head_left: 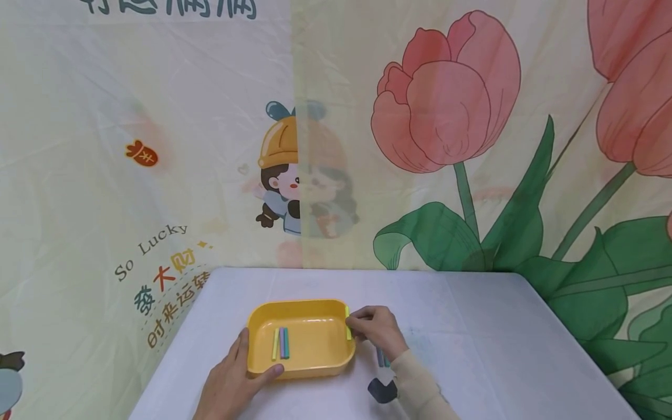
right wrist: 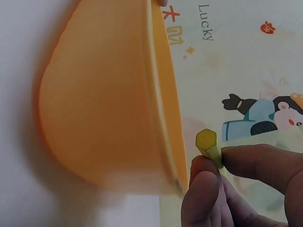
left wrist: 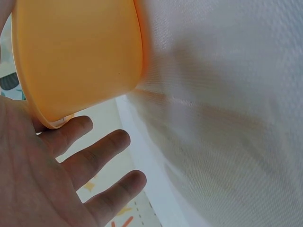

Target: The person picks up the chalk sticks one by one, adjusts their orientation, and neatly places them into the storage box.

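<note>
My right hand (head_left: 379, 328) pinches a yellow six-sided stick (right wrist: 208, 144), which looks like chalk, between thumb and fingers. The stick overlaps the right rim of a yellow tray (head_left: 315, 369) in the head view. Inside the tray, towards its left, a yellow stick (head_left: 275, 344), a purple stick (head_left: 282, 343) and a teal stick (head_left: 286, 343) lie side by side. At the tray's front left corner is my left hand (head_left: 231, 376), its thumb over the front rim and its fingers along the left side. In the left wrist view those fingers stand straight and spread.
More sticks (head_left: 380, 357), bluish and teal, lie on the white table (head_left: 472, 350) partly hidden by the right wrist. A dark curved object (head_left: 382, 391) shows beside the right sleeve. Behind the table hangs a printed cloth (head_left: 336, 251) with tulips and cartoon figures.
</note>
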The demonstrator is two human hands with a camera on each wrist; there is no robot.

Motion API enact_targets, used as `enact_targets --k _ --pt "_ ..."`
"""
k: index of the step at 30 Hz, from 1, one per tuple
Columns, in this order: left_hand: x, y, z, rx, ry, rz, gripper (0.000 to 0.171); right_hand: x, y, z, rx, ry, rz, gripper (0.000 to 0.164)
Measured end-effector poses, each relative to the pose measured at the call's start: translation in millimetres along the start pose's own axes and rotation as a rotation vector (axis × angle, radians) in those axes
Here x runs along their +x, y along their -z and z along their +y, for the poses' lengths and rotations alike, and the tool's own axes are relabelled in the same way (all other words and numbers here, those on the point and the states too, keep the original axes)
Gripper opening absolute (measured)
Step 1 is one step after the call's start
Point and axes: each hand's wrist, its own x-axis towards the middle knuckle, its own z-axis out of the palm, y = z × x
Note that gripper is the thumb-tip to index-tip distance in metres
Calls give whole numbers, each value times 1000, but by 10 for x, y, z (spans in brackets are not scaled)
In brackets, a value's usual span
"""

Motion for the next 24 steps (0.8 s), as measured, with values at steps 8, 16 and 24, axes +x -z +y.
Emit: enact_targets --k 8,16,24 --pt "16 -7 -13 -4 5 -4 136 36 -183 -166 79 27 -41 22" --pt "29 -26 -19 -1 0 0 136 62 -348 -246 124 61 -82 20" --pt "30 -20 -11 7 13 -11 138 97 -515 -248 131 40 -91 21"
